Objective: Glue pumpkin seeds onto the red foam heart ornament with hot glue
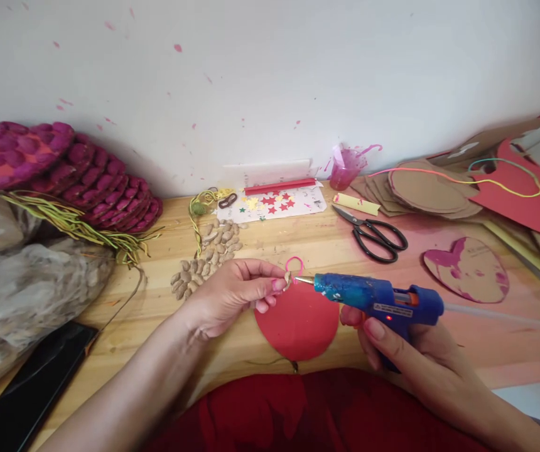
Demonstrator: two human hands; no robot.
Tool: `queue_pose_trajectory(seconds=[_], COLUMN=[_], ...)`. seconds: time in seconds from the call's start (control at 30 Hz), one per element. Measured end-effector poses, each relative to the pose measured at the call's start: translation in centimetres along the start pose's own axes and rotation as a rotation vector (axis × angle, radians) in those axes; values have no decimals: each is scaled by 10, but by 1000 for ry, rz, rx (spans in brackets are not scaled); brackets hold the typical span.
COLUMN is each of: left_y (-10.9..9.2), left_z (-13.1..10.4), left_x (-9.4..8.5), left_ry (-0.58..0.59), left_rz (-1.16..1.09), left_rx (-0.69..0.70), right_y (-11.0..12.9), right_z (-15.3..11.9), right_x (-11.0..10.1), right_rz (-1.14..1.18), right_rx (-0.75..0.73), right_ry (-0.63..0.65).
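Note:
My left hand [237, 292] pinches a peanut shell [287, 280] between thumb and fingertips. Wrapped around the handle of a blue hot glue gun [373, 295] is my right hand [406, 345]. The gun lies nearly level, its metal nozzle pointing left at the peanut shell, touching it or almost so. A small red light glows on its side, and a clear glue stick [500, 314] sticks out behind. Below both hands rests a red round card [298, 326] with a pink loop [294, 260] at its top. Several loose peanut shells [213, 251] lie left of it.
Black-handled scissors [378, 238] and a paint-stained cardboard piece [468, 270] lie to the right. Behind are paper stars [274, 201] and a pink-stained cup [345, 166]. On the left are stacked purple-covered discs [86, 169], a plastic bag [39, 295] and a black phone-like slab [34, 389].

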State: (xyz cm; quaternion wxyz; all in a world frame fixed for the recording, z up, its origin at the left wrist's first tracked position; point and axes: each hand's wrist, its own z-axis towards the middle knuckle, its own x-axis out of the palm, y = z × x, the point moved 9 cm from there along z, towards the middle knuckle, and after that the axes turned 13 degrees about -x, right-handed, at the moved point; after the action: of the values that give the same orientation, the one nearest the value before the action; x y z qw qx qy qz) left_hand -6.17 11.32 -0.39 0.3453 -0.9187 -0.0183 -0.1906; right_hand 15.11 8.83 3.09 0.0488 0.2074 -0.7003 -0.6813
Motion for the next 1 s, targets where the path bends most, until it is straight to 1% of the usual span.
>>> queue_pose_trajectory(seconds=[0.13,0.3,0.5,0.63,0.83,1.0], left_y=[5,6,6,5,-2,-1], left_z=[3,3,0,0,-6,-6], left_x=[2,6,8,10,18,21], left_ry=[36,62,86,126,190,227], left_rz=[-99,-140,-154,-180,-161,-178], left_rx=[-30,-45,-19,-1,69,87], right_y=[3,4,6,6,4,1], right_z=[0,1,0,-3,-6,-6], right_x=[4,4,7,6,5,10], right_rz=[-16,-40,-35,-39,-32,11], right_rx=[-29,-78,-129,-145,-124,-72], right_ry=[36,65,77,70,66,75])
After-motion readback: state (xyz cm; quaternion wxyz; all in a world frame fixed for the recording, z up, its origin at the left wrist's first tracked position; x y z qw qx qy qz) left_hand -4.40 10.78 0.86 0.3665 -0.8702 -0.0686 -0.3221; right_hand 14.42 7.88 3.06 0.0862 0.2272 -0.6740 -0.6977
